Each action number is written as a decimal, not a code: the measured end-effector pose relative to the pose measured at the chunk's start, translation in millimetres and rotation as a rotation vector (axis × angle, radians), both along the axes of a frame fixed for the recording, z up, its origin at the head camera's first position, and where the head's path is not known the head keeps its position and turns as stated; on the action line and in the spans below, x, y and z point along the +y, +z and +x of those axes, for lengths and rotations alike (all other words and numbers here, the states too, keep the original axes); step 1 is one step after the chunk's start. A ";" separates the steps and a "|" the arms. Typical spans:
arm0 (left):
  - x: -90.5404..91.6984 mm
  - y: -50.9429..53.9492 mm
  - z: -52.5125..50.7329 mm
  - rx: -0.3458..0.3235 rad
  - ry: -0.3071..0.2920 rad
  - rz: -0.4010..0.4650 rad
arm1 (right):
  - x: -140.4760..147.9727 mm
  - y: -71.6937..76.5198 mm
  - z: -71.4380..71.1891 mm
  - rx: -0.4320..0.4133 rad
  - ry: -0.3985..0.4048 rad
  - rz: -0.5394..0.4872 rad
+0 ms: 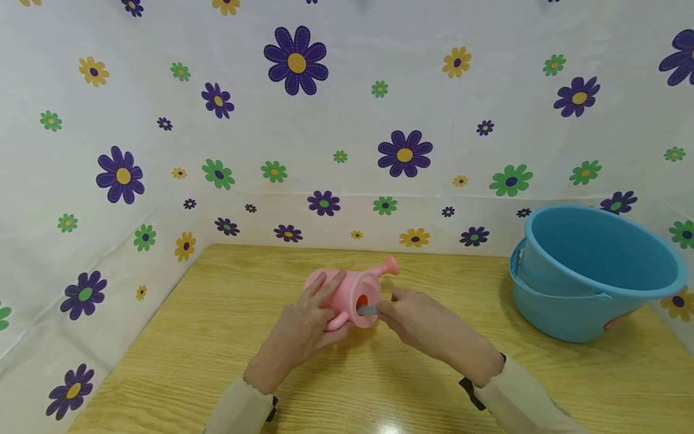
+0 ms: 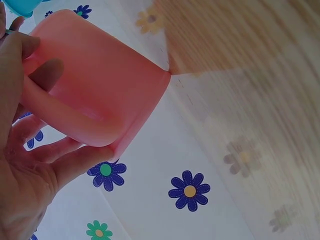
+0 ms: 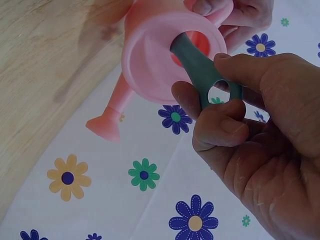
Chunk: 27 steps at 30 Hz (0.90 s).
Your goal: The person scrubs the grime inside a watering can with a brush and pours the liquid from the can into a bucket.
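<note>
A pink watering can (image 1: 343, 290) lies tilted on its side, its round opening facing the right hand. My left hand (image 1: 303, 325) grips it around the body and handle; in the left wrist view, fingers of the left hand (image 2: 30, 165) wrap the pink can (image 2: 100, 75) by its handle. My right hand (image 1: 428, 322) pinches a grey-green tool (image 3: 197, 62) by its ringed end, thumb and fingers of the right hand (image 3: 270, 115) around it. The tool's other end is inside the can's opening, hidden. Something orange-red (image 3: 202, 42) shows inside the can (image 3: 145, 60).
Two blue buckets (image 1: 564, 301), one tilted inside the other, stand at the right of the wooden table (image 1: 217, 313). A white sheet with printed flowers (image 1: 347, 108) hangs behind the table and along its left side.
</note>
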State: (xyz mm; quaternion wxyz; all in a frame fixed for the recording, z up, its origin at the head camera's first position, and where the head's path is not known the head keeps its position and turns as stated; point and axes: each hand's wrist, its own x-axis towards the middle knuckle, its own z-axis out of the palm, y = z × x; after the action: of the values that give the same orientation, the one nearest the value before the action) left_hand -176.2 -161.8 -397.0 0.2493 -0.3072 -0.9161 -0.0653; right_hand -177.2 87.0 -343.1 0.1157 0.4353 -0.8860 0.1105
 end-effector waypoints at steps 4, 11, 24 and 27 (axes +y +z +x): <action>-0.2 -0.6 -0.6 0.010 -0.009 0.010 | 1.6 -0.9 0.3 0.038 0.009 0.003; 0.2 -1.3 -1.2 0.032 -0.013 0.010 | -0.6 -9.1 -4.9 0.132 0.026 -0.005; 1.0 -0.9 -0.8 0.037 -0.005 0.001 | -12.2 -20.5 -12.0 0.237 0.029 0.066; 0.6 -0.8 -0.6 0.032 -0.003 -0.001 | -13.4 -21.8 -12.0 0.229 0.024 0.076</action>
State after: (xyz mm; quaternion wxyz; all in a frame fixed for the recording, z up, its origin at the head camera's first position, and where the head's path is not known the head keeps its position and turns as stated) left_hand -176.8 -161.2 -397.7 0.2638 -0.3098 -0.9115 -0.0601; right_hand -189.3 73.6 -364.9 0.1981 0.4596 -0.8653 0.0278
